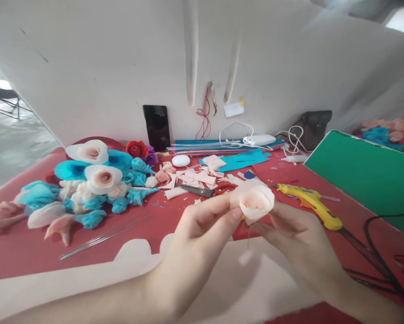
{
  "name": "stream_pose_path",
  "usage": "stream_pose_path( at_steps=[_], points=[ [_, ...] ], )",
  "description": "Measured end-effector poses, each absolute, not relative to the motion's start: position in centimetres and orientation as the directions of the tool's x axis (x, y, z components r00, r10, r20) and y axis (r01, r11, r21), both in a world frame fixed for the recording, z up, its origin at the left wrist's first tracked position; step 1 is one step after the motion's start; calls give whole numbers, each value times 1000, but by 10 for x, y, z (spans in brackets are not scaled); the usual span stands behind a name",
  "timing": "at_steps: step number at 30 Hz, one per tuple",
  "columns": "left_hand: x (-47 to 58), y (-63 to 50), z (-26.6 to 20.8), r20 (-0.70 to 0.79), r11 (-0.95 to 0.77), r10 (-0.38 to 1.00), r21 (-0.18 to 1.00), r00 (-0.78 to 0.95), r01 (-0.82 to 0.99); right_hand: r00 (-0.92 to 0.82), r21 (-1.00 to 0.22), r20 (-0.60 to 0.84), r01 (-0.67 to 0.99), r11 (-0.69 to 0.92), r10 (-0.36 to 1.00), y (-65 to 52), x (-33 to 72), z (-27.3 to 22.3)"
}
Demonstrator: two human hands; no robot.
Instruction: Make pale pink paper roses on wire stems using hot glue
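Note:
A pale peach paper flower [257,202] with a rolled centre is held up over the table's middle. My left hand [202,243] pinches its outer petal between thumb and fingers on the left. On the right side, my right hand [296,234] grips the flower low down, near its base. A thin stem hangs below it, with a small pale scrap near its lower end. Beneath both hands lies a long pale paper strip [87,288] with rounded, scalloped pieces along its far edge.
Paper flowers [103,177] in blue, white and peach are heaped at left, beside thin wires [100,238]. Scissors [202,190] lie among paper scraps [198,176]. A yellow glue gun [311,204] with its cable rests at right, before a green board [364,175]. A phone [156,128] leans against the wall.

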State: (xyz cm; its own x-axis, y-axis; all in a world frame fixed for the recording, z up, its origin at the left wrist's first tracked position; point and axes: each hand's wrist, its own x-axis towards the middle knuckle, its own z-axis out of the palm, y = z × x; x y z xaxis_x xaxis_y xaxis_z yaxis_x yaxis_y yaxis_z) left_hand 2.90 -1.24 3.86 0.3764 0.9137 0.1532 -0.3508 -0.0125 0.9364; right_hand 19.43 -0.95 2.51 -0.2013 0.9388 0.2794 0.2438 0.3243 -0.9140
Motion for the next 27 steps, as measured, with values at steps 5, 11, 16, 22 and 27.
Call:
stream_pose_path(
  at_steps=[5, 11, 16, 22, 27],
  points=[
    [30, -13, 41, 164, -10, 903, 932, 398, -363, -188, -908, 301, 242, 342, 935, -9, 194, 26],
    [31, -13, 44, 133, -10, 917, 951, 376, -310, -227, -932, 233, 225, 283, 946, -9, 195, 25],
    [32, -13, 43, 93, -10, 928, 974, 360, -227, -242, -937, 202, 234, 259, 949, -7, 196, 24],
    [31, -12, 44, 59, -7, 950, 986, 307, -168, -271, -943, 217, 189, 273, 938, -7, 197, 23],
    [27, -11, 48, 52, 3, 950, 984, 308, -176, -227, -971, 194, 93, 219, 954, -5, 199, 20]
  ],
)
